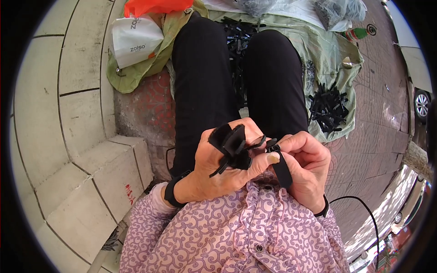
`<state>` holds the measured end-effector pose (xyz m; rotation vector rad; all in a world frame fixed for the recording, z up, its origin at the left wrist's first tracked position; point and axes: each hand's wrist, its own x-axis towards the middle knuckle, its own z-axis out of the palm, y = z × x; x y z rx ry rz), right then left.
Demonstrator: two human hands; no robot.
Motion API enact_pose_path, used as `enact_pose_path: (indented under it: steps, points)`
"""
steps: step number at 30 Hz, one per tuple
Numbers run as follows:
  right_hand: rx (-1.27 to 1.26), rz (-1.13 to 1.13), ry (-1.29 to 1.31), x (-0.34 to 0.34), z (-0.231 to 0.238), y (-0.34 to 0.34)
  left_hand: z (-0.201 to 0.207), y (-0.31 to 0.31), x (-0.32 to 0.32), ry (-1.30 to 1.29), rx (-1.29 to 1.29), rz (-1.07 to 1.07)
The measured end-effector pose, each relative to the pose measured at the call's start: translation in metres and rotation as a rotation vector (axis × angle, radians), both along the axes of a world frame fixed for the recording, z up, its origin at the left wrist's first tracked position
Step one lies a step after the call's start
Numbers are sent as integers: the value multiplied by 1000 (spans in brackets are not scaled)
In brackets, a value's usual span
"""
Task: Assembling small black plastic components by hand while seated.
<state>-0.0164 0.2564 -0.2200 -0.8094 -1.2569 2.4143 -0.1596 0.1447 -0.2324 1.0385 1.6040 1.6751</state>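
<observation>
My left hand [205,170] is closed around a bunch of short black straps [233,142], whose fuzzy, wide ends stick up over its fingers. Its thumb also presses on a single black strap [283,172] that has a small black buckle [273,148] at its upper end. Close beside it, my right hand [309,159] pinches this same strap near the buckle, fingers curled. The strap's rounded end hangs down between the two hands, over my lap. Fingers hide how the strap runs through the buckle.
Beyond my knees lies a green sheet [318,50]. Black strips are heaped between my legs [236,43], with another pile [328,107] at right. A white bag [136,41], red bag [157,6] and green bottle [357,33] lie farther off. Stone steps [109,159] rise at left.
</observation>
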Motion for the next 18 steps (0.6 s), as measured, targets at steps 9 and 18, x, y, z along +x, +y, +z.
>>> enact_pose_path:
  steps: [9, 18]
  points:
    - [82, 105, -104, -1, 4, 3, -2, -5, -1, 81, 18, 2]
    - [236, 188, -189, -1, 3, 0, 0, -13, -4, 196, 8, -12]
